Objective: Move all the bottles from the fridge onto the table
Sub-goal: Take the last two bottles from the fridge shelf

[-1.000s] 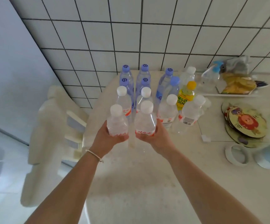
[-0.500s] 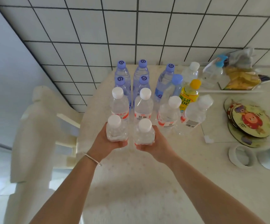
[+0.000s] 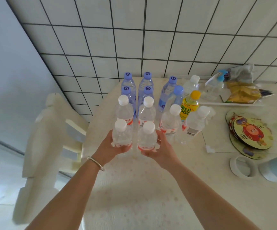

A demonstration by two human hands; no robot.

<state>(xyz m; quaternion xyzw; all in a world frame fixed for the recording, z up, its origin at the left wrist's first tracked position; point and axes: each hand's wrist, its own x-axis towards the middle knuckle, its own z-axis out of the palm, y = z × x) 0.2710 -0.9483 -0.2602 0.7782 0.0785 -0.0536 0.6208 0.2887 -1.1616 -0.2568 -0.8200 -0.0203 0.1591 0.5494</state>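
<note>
**Two white-cap bottles going down at the front of the cluster**

Left hand had its grip wrapped round the left white-cap bottle; right hand had its grip wrapped round the right white-cap bottle. Both bottles were upright, side by side with a narrow gap, low over the tabletop. Couldn't tell whether the bases were touching down yet.

How I'd have finished it:
- Lower straight, seat both bases flat before loosening the fingers.
- Keep the gap to the row at 12 o'clock; a nudge there could domino the pack.
- Let go one hand at a time, draw back toward 6 o'clock, not sideways.

Bottle look: clear plastic, white screw caps, red-and-white labels low on the body, contents clear. Light and slightly squashy by my guess, so a gentle squeeze was enough.

Placement: the held pair sat at the 6 o'clock edge of the standing bottles. Blue caps were at the 12 o'clock end near the tiled wall, more white caps in the middle. A yellow-cap bottle stood at 2 o'clock from the pair.
</note>
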